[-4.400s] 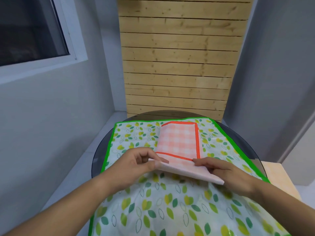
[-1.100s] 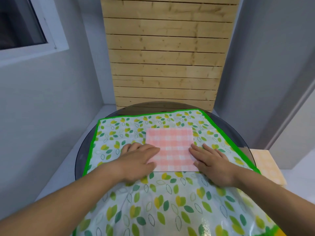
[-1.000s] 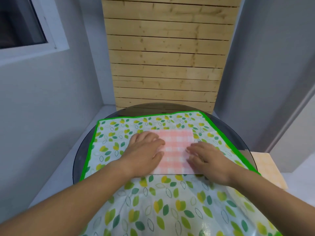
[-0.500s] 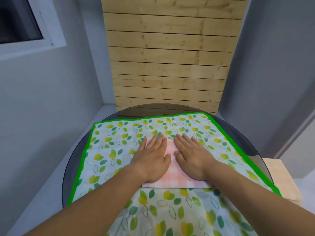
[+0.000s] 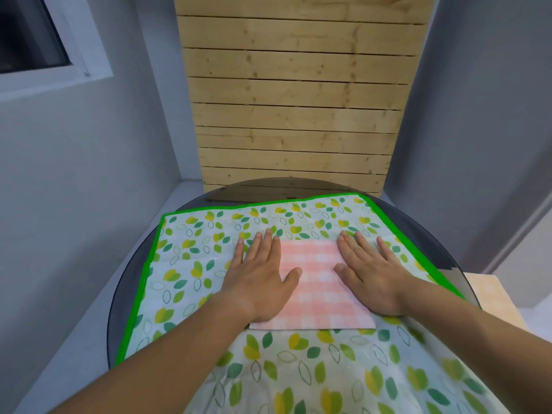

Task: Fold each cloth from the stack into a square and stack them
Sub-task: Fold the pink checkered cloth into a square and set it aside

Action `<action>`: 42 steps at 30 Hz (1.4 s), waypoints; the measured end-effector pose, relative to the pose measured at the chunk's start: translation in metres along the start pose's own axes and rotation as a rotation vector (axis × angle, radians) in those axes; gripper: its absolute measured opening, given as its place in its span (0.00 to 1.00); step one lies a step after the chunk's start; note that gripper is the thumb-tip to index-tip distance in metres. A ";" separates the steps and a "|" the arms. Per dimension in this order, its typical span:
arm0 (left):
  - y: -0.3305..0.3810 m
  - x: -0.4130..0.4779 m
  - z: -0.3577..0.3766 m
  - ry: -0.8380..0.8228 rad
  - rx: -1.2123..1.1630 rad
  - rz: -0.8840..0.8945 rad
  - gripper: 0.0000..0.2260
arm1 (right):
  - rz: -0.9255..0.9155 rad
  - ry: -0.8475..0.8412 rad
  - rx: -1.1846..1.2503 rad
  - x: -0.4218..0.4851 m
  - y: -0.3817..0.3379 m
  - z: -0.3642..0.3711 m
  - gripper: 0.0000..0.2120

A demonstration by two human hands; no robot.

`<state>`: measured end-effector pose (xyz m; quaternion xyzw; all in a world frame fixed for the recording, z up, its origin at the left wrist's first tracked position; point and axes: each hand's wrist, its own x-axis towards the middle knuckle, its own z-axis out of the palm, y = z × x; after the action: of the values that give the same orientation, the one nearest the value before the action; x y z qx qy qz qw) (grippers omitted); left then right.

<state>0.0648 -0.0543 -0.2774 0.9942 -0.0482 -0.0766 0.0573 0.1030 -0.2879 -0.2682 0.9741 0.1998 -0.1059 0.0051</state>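
A pink checked cloth (image 5: 316, 285), folded into a square, lies flat in the middle of a leaf-patterned sheet with a green border (image 5: 191, 264). My left hand (image 5: 260, 276) rests palm down on the cloth's left edge, fingers spread and flat. On the right edge my right hand (image 5: 370, 273) lies the same way. Neither hand grips anything. The cloth's middle strip shows between the two hands, and its near edge is visible below the wrists.
The leaf-patterned sheet covers a round dark glass table (image 5: 418, 222). A pale yellow checked cloth (image 5: 490, 297) sits on a low surface to the right of the table. A wooden slat panel (image 5: 292, 115) stands behind; grey walls close in on both sides.
The pink cloth has gone from half-folded and held to a flat square. Half a second ago my hands lay together at its centre; now they have slid apart to its left and right edges.
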 end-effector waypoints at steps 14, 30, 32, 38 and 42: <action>-0.001 -0.043 -0.045 0.245 -0.633 -0.232 0.25 | 0.224 0.385 0.791 -0.043 -0.014 -0.032 0.20; 0.005 -0.057 -0.058 0.080 -1.094 -0.354 0.14 | 0.453 0.182 1.276 -0.056 -0.034 -0.039 0.05; 0.010 -0.064 -0.057 0.086 -1.136 -0.325 0.17 | 0.430 0.249 1.245 -0.069 -0.033 -0.039 0.07; 0.060 -0.088 -0.064 0.128 -1.205 -0.135 0.21 | 0.396 0.404 1.193 -0.136 -0.004 -0.049 0.10; 0.123 -0.088 -0.062 0.118 -1.189 -0.006 0.23 | 0.457 0.510 1.152 -0.183 0.043 -0.055 0.10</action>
<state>-0.0231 -0.1600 -0.1889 0.7943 0.0089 -0.0354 0.6065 -0.0330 -0.3954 -0.1783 0.8335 -0.1051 0.0418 -0.5409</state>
